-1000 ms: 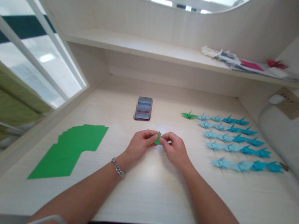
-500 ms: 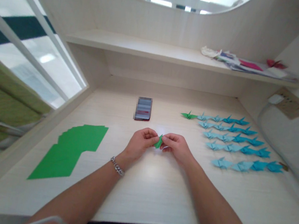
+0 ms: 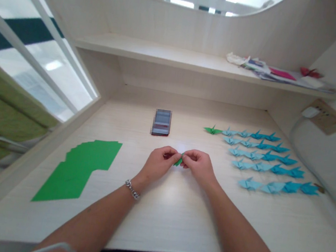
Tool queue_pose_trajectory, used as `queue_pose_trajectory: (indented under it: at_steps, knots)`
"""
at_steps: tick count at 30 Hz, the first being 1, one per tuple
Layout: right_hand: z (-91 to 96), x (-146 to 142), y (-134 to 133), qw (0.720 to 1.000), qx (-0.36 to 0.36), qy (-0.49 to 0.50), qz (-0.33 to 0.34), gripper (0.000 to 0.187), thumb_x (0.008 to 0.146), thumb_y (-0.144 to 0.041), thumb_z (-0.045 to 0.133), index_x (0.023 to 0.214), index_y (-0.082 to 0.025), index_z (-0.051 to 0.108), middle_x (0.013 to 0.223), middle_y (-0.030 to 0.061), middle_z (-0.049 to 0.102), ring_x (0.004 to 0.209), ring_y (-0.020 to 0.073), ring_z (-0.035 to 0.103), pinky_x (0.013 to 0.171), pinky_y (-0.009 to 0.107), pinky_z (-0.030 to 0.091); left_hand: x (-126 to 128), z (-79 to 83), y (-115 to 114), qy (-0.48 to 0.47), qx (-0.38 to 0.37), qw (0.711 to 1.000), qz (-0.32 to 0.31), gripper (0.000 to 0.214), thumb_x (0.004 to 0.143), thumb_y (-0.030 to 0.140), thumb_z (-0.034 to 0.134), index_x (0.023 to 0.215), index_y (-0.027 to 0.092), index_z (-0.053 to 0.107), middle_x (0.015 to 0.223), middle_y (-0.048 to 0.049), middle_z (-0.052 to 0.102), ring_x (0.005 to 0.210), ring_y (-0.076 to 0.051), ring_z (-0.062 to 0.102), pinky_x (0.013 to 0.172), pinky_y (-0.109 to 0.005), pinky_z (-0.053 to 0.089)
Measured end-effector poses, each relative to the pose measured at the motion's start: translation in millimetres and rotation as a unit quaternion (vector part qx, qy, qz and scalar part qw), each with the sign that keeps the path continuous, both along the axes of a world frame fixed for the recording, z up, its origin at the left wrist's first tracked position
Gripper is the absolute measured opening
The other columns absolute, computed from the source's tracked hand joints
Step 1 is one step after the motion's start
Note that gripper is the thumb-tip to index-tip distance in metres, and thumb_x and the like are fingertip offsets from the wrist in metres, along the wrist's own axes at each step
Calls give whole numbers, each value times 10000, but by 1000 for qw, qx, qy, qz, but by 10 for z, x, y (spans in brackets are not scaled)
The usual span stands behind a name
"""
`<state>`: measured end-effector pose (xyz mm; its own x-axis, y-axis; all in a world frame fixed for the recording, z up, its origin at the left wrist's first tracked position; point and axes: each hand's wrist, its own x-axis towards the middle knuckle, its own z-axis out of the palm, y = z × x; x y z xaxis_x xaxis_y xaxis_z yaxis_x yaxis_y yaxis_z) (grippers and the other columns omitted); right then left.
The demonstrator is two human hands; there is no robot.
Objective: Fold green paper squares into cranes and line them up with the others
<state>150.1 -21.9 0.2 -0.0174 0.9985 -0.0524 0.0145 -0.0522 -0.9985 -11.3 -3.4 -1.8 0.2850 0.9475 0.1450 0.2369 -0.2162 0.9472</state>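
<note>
A small piece of folded green paper [image 3: 178, 162] is pinched between both hands above the middle of the desk. My left hand [image 3: 161, 163], with a silver chain bracelet on its wrist, is closed on the paper's left side between thumb and fingers. From the other side my right hand [image 3: 199, 165] grips it with thumb and forefinger. The fingertips cover much of the paper, so its exact shape is hidden. Fanned green paper sheets [image 3: 89, 161] lie left of my left hand.
Rows of blue origami cranes [image 3: 270, 157] stand on the right, with one green crane [image 3: 213, 130] at the back row's left end. A phone [image 3: 162, 122] lies behind my hands. Papers rest on the shelf [image 3: 165, 55]. A white charger [image 3: 310, 112] sits in the wall socket.
My fingertips have closed further over the folded green paper, so less of it shows. My left thumb has shifted slightly to the right. Everything else stays in place.
</note>
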Motion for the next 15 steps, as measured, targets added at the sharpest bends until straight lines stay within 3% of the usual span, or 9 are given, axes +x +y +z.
queue_pose_trajectory:
  at_steps: [6, 15]
  knots:
    - [2, -24, -33, 999, 34, -15, -6, 131, 694, -269, 650, 735, -144, 646, 631, 34, 667, 561, 137, 609, 569, 267, 509, 11, -13, 9, -34, -14, 999, 5, 217, 761, 360, 629, 724, 148, 650, 684, -27, 635, 631, -132, 556, 598, -245, 436]
    - [12, -28, 17, 998, -5, 40, -57, 167, 664, -306, 672, 721, -160, 617, 616, 14, 654, 576, 150, 631, 548, 275, 535, 40, -95, 37, -201, -149, 968, 11, 197, 710, 330, 701, 770, 144, 676, 753, -40, 650, 697, -134, 588, 676, -276, 474]
